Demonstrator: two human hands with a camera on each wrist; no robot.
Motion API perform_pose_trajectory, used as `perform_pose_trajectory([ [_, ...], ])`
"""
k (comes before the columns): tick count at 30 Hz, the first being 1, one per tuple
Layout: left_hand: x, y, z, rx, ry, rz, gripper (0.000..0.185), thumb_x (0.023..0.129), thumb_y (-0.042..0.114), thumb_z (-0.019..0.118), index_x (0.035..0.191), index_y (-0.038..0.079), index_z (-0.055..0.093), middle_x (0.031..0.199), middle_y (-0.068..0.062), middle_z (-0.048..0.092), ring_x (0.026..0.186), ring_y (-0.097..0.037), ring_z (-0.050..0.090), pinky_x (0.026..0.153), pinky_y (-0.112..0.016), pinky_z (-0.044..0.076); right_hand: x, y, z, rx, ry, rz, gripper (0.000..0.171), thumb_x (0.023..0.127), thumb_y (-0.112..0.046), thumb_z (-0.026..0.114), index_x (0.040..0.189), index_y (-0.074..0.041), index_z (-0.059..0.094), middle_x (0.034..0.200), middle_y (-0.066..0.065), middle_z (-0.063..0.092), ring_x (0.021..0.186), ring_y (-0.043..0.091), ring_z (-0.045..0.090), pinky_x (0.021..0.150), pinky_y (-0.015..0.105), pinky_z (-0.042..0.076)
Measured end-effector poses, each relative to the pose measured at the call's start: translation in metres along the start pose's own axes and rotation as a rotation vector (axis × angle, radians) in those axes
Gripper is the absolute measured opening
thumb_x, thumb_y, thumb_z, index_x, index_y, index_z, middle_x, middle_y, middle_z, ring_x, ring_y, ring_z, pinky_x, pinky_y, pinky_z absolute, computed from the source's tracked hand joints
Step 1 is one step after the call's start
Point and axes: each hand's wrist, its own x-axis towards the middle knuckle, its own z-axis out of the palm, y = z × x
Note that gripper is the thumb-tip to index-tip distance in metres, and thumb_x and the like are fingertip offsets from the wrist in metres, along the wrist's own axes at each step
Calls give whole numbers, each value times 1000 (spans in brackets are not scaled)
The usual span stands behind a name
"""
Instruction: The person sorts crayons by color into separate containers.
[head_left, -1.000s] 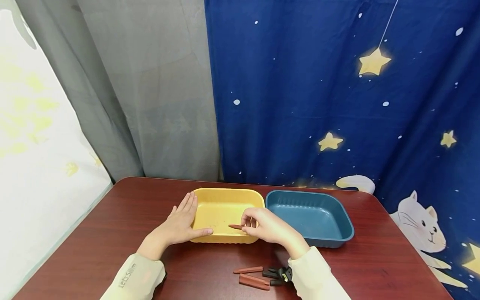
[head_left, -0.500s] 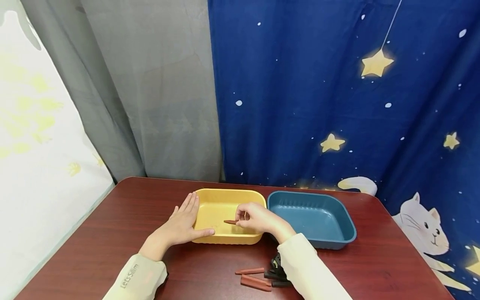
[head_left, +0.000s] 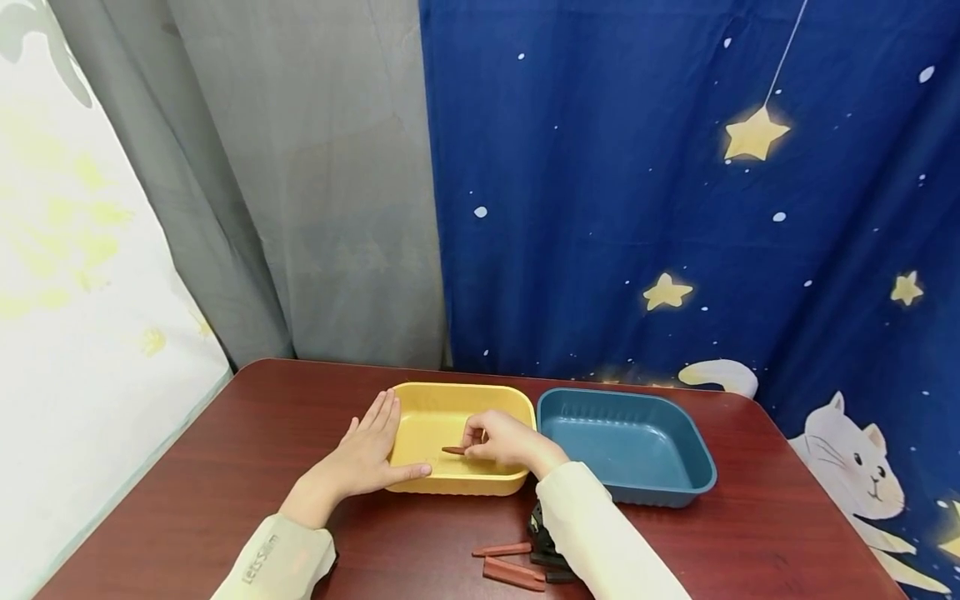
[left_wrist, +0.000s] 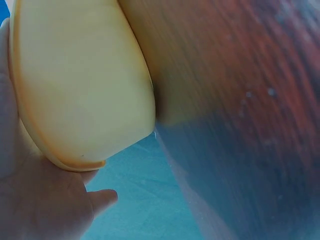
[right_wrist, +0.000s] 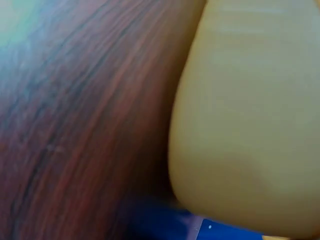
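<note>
In the head view a yellow plastic bin (head_left: 442, 486) stands on the table. My left hand (head_left: 363, 450) lies against its left end, fingers straight along the rim and thumb over the front corner. The left wrist view shows that hand (left_wrist: 40, 200) beside the bin's wall (left_wrist: 90, 85). Inside the bin, my right hand (head_left: 498, 437) pinches a thin reddish-brown stick (head_left: 453, 450), its pointed end facing left; the fingers cover the rest. The right wrist view has only the bin's outer wall (right_wrist: 245, 125) and the table, not the hand.
A blue bin (head_left: 630, 450) stands right of the yellow one. On the dark red table (head_left: 405, 550), reddish-brown pieces (head_left: 513, 573) and black pieces (head_left: 558, 575) lie near the front, partly behind the right sleeve (head_left: 600, 525). Curtains hang behind the table.
My right hand has moved left inside the yellow bin with the stick in its fingers. The left hand keeps its place on the bin. The head view has shifted slightly.
</note>
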Motion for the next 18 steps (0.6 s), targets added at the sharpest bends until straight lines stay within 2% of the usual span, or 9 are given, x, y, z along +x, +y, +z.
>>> perform_pose_trajectory([
  [18,0,-2,3,-21,1,0,121,80,75,61,155,-8,14,166,-22,4,155,-38,4,114,-71,19,8,1,6,-73,-46,17,11,86,-5,74,79,-11,68,70,-9,57,68,5,49,67,20,43],
])
